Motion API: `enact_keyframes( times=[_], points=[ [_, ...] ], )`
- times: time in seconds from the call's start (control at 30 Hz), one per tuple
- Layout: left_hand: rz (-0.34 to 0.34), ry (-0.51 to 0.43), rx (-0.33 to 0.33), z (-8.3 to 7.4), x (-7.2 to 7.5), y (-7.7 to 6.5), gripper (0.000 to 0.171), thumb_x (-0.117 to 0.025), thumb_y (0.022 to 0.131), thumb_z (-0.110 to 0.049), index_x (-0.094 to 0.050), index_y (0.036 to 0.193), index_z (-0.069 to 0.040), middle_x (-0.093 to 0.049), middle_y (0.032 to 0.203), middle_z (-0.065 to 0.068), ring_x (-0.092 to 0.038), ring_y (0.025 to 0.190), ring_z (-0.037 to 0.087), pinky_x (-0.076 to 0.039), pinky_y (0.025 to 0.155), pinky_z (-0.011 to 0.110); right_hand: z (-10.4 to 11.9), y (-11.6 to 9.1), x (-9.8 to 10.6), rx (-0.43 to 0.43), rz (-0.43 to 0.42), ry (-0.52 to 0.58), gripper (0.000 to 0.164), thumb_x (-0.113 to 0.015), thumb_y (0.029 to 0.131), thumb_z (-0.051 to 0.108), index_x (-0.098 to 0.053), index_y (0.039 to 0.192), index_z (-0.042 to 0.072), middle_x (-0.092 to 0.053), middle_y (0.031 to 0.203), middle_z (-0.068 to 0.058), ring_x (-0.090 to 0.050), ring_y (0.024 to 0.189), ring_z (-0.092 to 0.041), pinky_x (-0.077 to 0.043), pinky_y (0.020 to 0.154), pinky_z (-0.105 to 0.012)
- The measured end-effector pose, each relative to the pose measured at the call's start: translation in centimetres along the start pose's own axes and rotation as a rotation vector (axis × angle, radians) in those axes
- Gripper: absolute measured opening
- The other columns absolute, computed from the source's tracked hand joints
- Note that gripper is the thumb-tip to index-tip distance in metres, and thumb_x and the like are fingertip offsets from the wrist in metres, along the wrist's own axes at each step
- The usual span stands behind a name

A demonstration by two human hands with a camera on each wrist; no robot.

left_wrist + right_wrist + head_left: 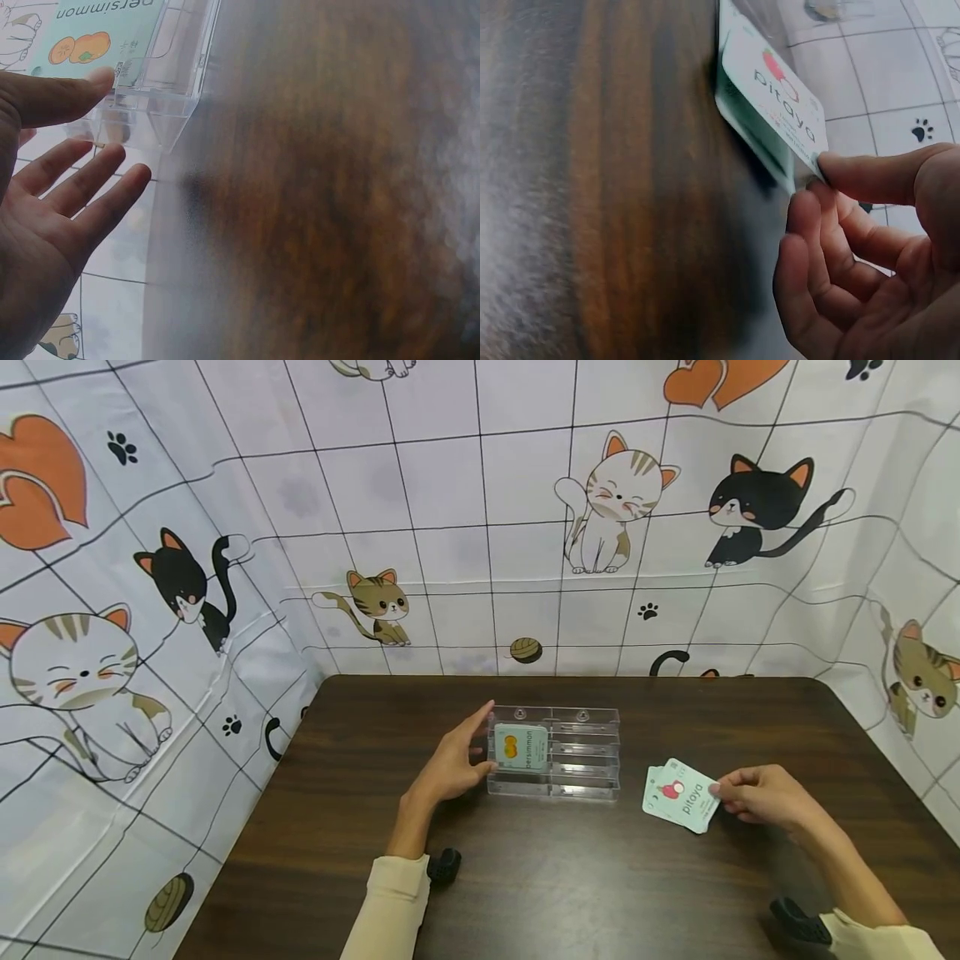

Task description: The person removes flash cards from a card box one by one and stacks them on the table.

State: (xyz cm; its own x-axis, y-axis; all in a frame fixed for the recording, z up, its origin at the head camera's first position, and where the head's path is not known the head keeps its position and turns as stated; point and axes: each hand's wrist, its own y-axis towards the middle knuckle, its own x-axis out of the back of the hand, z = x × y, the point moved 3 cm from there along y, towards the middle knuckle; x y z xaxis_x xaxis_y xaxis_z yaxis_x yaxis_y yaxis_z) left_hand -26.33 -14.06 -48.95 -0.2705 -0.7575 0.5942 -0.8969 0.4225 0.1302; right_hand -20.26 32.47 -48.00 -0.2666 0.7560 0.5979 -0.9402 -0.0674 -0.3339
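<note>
Clear tiered rack [585, 770], two columns, flat; mint persimmon card [521, 748] lies face-up in its left column, print sideways; mint pitaya card [681, 793], face-up, tilted, overlaps another card [652, 775] right of rack.

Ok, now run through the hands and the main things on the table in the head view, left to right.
Left hand → clear rack → pitaya card → right hand.

Left sleeve [390, 903], pale cream, banded cuff, right sleeve [888, 939], matching cream, left wrist unit [445, 867], black, compact, rounded, right wrist unit [801, 921], black, likewise rounded, left hand [450, 763], bare, right hand [771, 796], bare
</note>
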Motion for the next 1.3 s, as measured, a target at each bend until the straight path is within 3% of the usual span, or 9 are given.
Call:
enact_keyframes(
  times=[0.2,0.43,0.57,0.77,1.3],
  points=[
    [0.0,-0.009,-0.009,-0.1,0.0,0.0,0.105,-0.08,0.092,0.003,-0.02,0.174,-0.025,-0.035,0.175,0.011,-0.05,0.152,0.037,-0.057,0.114,0.051,0.2,0.0,-0.7,0.042,-0.116,-0.195,0.032,-0.072,0.1,0.025,-0.076,0.101,-0.006,-0.069,0.073,0.003,-0.061,0.07,-0.011,-0.052,0.058,-0.023],
    [-0.005,-0.007,-0.009,0.0,0.0,0.0,0.104,-0.08,0.092,0.003,-0.022,0.173,-0.025,-0.036,0.174,0.011,-0.05,0.153,0.037,-0.057,0.114,0.051,0.7,-0.1,-0.9,0.055,-0.21,-0.331,0.03,-0.078,0.095,0.035,-0.078,0.089,0.005,-0.076,0.077,0.002,-0.062,0.078,-0.022,-0.039,0.065,-0.03],
    [0.002,-0.008,-0.011,0.1,0.0,0.0,0.104,-0.08,0.092,0.003,-0.021,0.173,-0.027,-0.036,0.174,0.011,-0.05,0.153,0.036,-0.057,0.114,0.051,0.9,-0.2,-0.9,0.048,-0.236,-0.346,0.029,-0.081,0.092,0.035,-0.076,0.087,0.006,-0.078,0.081,-0.003,-0.064,0.087,-0.032,-0.04,0.066,-0.032],
    [0.003,-0.011,-0.012,0.0,0.1,0.1,0.104,-0.08,0.093,0.003,-0.021,0.173,-0.025,-0.034,0.175,0.01,-0.049,0.153,0.035,-0.056,0.115,0.051,1.1,-0.1,-0.9,0.083,-0.265,-0.349,0.027,-0.083,0.09,0.032,-0.077,0.087,0.006,-0.08,0.083,-0.006,-0.067,0.087,-0.034,-0.043,0.066,-0.035],
    [0.006,-0.002,-0.002,0.0,0.1,0.1,0.104,-0.079,0.093,0.002,-0.02,0.174,-0.025,-0.034,0.175,0.01,-0.05,0.153,0.035,-0.057,0.115,0.05,1.4,0.0,-0.9,0.091,-0.268,-0.351,0.025,-0.082,0.09,0.03,-0.076,0.089,0.006,-0.081,0.085,-0.007,-0.066,0.084,-0.024,-0.041,0.067,-0.033]
  ],
)
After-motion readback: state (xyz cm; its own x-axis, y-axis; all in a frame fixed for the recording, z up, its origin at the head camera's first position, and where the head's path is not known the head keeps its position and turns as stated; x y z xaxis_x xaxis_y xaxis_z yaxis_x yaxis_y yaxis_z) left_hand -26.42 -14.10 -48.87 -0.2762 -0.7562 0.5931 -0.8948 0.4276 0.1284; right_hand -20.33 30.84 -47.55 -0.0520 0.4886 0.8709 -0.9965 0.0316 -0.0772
